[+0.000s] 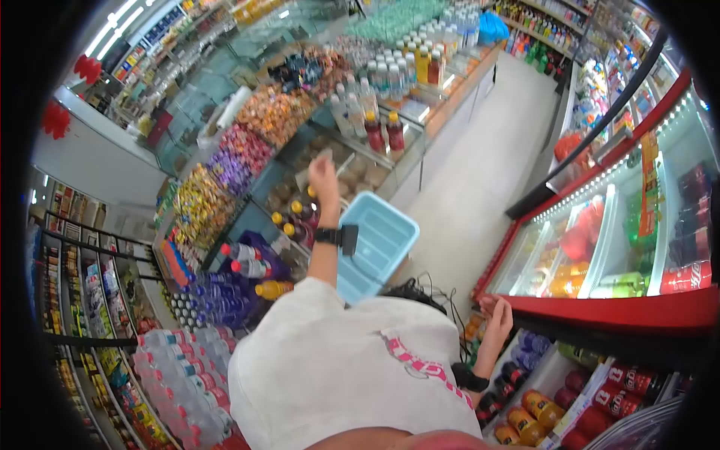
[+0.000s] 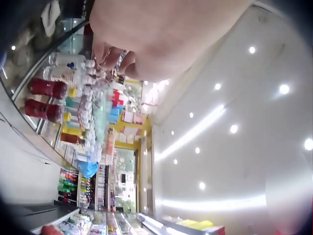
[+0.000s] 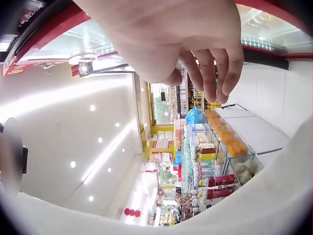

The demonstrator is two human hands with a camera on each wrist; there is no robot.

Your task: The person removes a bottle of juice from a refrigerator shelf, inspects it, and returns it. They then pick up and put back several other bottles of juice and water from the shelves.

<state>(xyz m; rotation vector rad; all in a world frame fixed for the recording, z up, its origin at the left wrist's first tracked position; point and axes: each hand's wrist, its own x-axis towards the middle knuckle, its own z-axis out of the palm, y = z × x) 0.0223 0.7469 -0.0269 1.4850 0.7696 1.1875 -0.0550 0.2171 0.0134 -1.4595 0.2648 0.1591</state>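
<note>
Over the glass counter, my left hand [image 1: 324, 180] reaches out with bent fingers, between the wrapped candies [image 1: 277, 112] and two dark red drink bottles [image 1: 384, 133]. In the left wrist view a silvery band [image 2: 120, 60] shows at its fingers; I cannot tell whether they hold anything. Below the left wrist a light blue plastic basket [image 1: 379, 232] stands tilted in view, partly hidden by the forearm. On the other side, my right hand [image 1: 496, 321] hangs by the red cooler edge [image 1: 570, 309], its loosely bent fingers [image 3: 209, 83] holding nothing.
Yellow-capped dark bottles [image 1: 300, 221] and purple-wrapped bottle packs [image 1: 217, 296] stand left of the basket. Shrink-wrapped water bottles [image 1: 180, 375] are stacked at the lower left. Dark cables [image 1: 420, 292] lie beyond the shirt. A pale floor aisle [image 1: 465, 165] runs between counter and cooler.
</note>
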